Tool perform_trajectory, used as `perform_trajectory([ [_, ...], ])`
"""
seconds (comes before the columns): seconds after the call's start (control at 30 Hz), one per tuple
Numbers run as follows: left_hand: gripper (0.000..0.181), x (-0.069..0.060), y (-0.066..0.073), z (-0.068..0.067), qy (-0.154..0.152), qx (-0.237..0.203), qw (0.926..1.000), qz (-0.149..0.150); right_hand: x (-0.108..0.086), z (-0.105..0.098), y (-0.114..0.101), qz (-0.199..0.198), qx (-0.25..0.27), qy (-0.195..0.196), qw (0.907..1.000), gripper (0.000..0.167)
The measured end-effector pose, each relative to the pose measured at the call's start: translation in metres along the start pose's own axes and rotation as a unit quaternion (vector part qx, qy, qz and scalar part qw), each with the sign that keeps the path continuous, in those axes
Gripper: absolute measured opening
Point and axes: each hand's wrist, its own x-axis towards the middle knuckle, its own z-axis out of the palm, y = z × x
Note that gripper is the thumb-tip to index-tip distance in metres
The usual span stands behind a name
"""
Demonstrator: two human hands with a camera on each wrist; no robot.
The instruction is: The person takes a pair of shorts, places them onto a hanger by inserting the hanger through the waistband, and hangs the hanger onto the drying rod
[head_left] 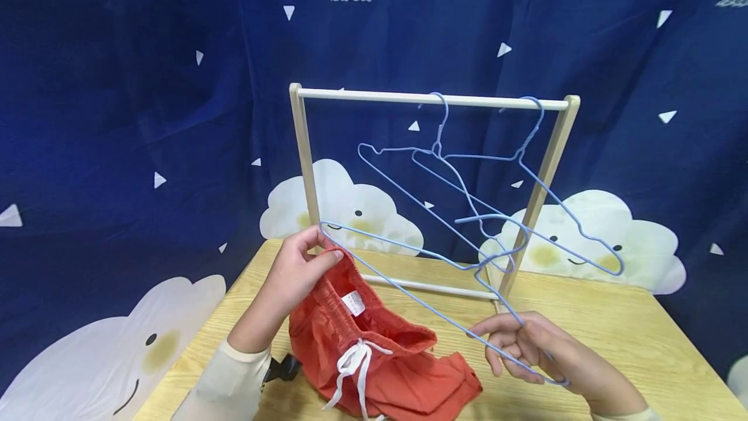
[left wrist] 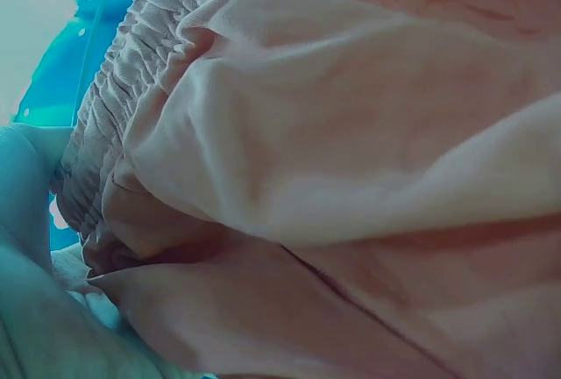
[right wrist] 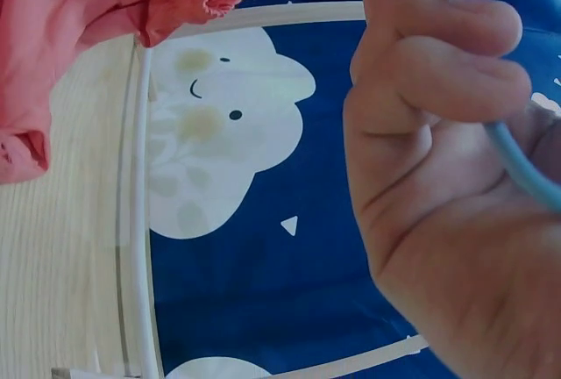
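My left hand (head_left: 292, 275) pinches the elastic waistband of red shorts (head_left: 409, 379) between thumb and fingers. The shorts have a white drawstring (head_left: 353, 362) and a white label (head_left: 353, 303); their lower part lies on the table. In my right hand (head_left: 540, 349) is a blue wire hanger (head_left: 421, 299), tilted, its hook toward the rack. The hanger's far end reaches my left fingertips at the waistband; whether it is inside cannot be told. Gathered waistband (left wrist: 140, 72) fills much of the left wrist view. Curled right fingers hold the wire (right wrist: 521, 164) in the right wrist view.
A wooden rack (head_left: 374, 96) stands at the back of the table (head_left: 619, 343). Two blue hangers hang from its bar, the left one (head_left: 445, 115) and the right one (head_left: 534, 128). Behind is a blue curtain (head_left: 146, 83). Something black (head_left: 284, 368) lies by the left sleeve.
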Motion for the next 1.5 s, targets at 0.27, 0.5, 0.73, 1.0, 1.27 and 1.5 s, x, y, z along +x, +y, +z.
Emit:
perform_trajectory([
  [0.27,0.010,0.002,0.001,-0.004,0.009,0.004,0.9999,0.008,-0.002,0.001,-0.008,-0.005,-0.004,-0.012,0.9999,0.062],
  [0.5,0.007,0.005,-0.002,-0.007,0.018,-0.005,0.9997,0.013,-0.005,0.001,-0.012,0.011,0.010,-0.017,0.9997,0.061],
  [0.73,0.008,0.006,-0.002,-0.009,0.024,-0.008,0.9996,0.010,-0.010,-0.005,-0.008,0.017,0.013,-0.029,0.9994,0.061],
  [1.0,0.008,0.006,-0.001,-0.011,0.036,-0.002,0.9993,0.006,-0.019,-0.014,-0.005,0.031,0.032,-0.037,0.9983,0.063],
  [1.27,0.012,0.007,-0.002,-0.011,0.052,0.014,0.9983,0.025,-0.026,-0.019,-0.002,0.069,0.034,-0.024,0.9967,0.063],
  [1.5,0.011,0.005,-0.002,-0.010,0.049,0.038,0.9975,0.034,-0.030,-0.022,0.005,0.086,0.023,-0.011,0.9960,0.062],
])
